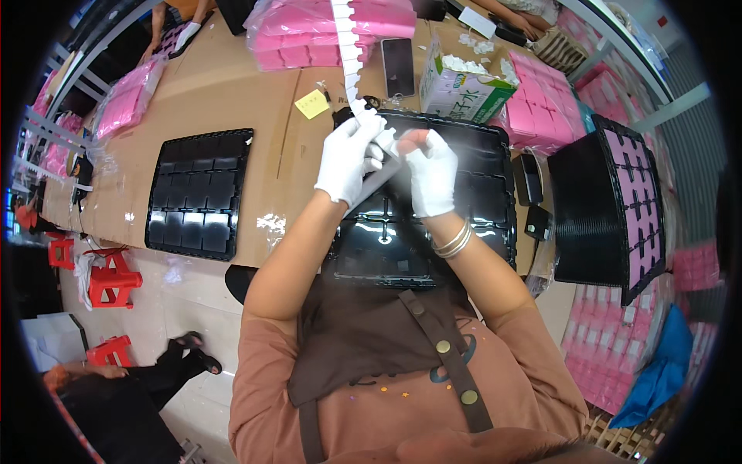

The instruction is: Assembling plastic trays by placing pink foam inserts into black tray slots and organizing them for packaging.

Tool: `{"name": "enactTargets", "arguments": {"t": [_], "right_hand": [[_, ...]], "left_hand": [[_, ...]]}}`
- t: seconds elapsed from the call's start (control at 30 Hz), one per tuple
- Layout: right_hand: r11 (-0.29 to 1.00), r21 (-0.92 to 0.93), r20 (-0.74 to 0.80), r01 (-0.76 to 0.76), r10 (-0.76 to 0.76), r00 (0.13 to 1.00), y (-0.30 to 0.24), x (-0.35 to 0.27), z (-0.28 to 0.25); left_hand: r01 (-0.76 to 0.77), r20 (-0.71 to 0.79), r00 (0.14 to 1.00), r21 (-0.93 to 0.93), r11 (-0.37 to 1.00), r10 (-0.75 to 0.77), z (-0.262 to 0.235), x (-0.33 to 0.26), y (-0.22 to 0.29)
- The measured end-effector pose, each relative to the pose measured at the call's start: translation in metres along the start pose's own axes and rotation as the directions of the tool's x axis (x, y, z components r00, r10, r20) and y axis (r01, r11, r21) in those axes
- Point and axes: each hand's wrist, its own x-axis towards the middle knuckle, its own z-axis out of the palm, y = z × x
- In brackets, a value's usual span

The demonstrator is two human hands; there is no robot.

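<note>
My left hand point(349, 162), in a white glove, is closed on a long white strip point(349, 58) with a notched edge. The strip runs up past the far side of the table, and a pale length hangs below the hand. Close beside it on the right, my right hand point(433, 172) has its bare fingertips bent together in a pinch, slightly blurred. What is between them, if anything, cannot be made out. Beneath both hands lies a glossy black plastic tray point(471, 197) with moulded compartments.
A second black tray point(197, 193) lies to the left. Beyond the hands are a yellow note point(312, 104), a phone point(399, 68), a carton point(464, 89) with white scraps and wrapped pink packs point(332, 35). Stacked black trays point(591, 209) stand at right. Other people are nearby.
</note>
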Motion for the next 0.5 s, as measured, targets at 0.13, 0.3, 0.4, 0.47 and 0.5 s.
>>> {"name": "enactTargets", "arguments": {"t": [0.13, 0.3, 0.4, 0.47, 0.5], "right_hand": [[0.989, 0.005, 0.001, 0.151, -0.151, 0.989, -0.022, -0.013, -0.019], [0.807, -0.530, 0.428, 0.258, -0.008, 0.904, -0.026, -0.055, -0.107], [0.676, -0.672, 0.486, 0.301, 0.097, 0.868, -0.010, -0.092, -0.139], [0.584, -0.706, 0.500, 0.400, 0.011, 0.866, -0.004, -0.104, -0.141], [0.584, -0.709, 0.495, 0.394, 0.014, 0.869, -0.001, -0.107, -0.140]], "left_hand": [[0.028, 0.001, 1.000, -0.225, 0.974, -0.029, 0.000, 0.010, 0.000], [-0.045, -0.177, 0.984, -0.116, 0.992, 0.024, -0.025, 0.009, 0.006], [-0.048, -0.140, 0.990, -0.127, 0.991, 0.030, -0.024, 0.005, 0.007], [-0.046, -0.121, 0.992, -0.121, 0.992, 0.031, -0.022, 0.005, 0.004], [-0.052, -0.115, 0.993, -0.115, 0.992, 0.039, -0.020, 0.004, 0.004]]}}
